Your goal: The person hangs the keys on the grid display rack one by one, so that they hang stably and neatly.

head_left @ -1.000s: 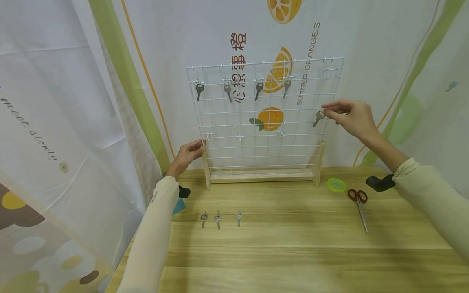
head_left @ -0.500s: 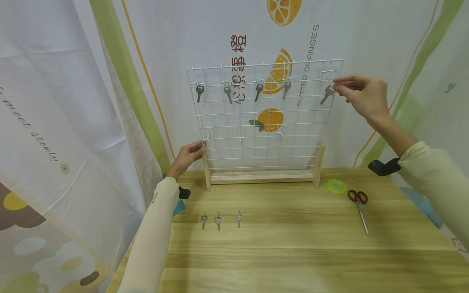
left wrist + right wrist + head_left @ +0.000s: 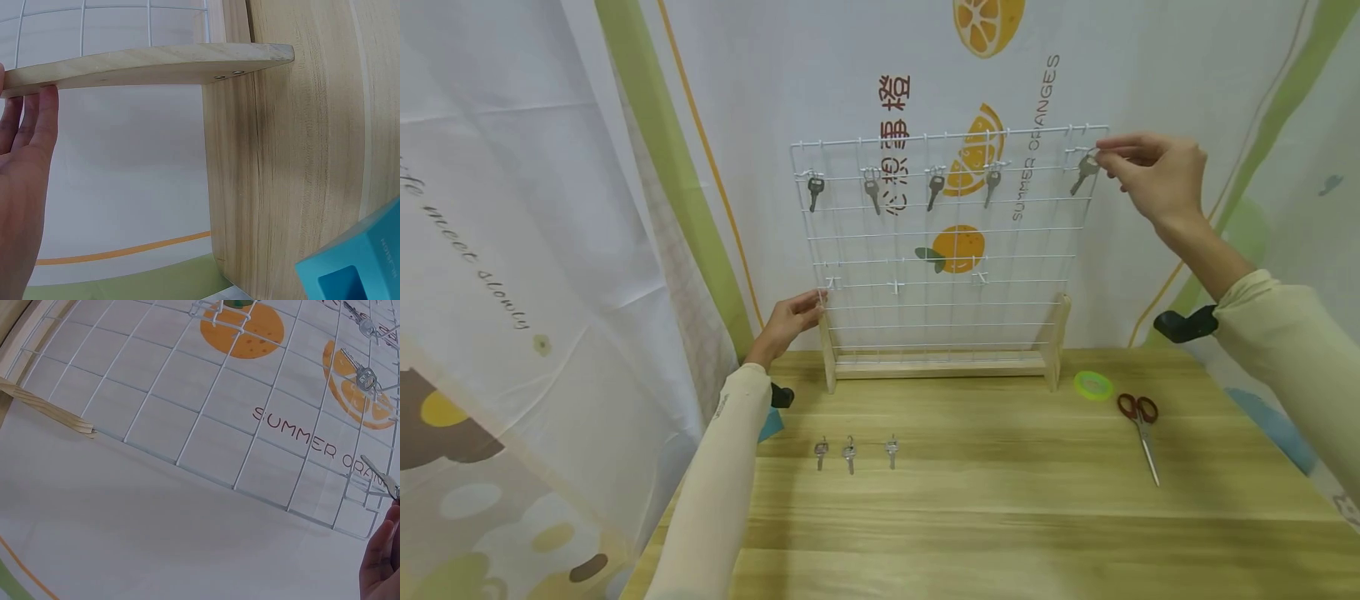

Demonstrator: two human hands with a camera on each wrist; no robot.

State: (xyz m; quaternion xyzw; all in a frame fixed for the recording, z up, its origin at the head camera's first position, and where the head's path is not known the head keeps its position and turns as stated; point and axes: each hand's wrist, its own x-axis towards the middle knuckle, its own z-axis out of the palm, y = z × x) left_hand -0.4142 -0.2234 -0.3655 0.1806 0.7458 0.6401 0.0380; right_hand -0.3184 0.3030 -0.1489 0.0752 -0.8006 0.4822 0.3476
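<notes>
My right hand [image 3: 1161, 175] pinches a key [image 3: 1086, 173] by its ring at the upper right corner of a white wire grid rack. In the head view the key overlaps a white hook [image 3: 1072, 151] there; in the right wrist view its blade [image 3: 373, 467] points up and left beside the wires. My left hand [image 3: 787, 323] holds the rack's left wooden upright [image 3: 150, 65], fingers on its outer face. Several keys hang along the upper row, among them a dark key [image 3: 816, 192]. Three lower hooks, such as the middle hook [image 3: 894, 287], carry nothing.
Three keys lie on the wooden table, the middle key [image 3: 849, 455] among them. Red-handled scissors [image 3: 1143, 429] and a green tape roll [image 3: 1093, 385] lie at right. A blue box [image 3: 356, 262] stands near my left hand. A printed curtain [image 3: 745, 83] hangs behind the rack.
My right hand has lifted the key up along the rack's right side, from mid-height to the top right hook. My left hand has stayed on the upright.
</notes>
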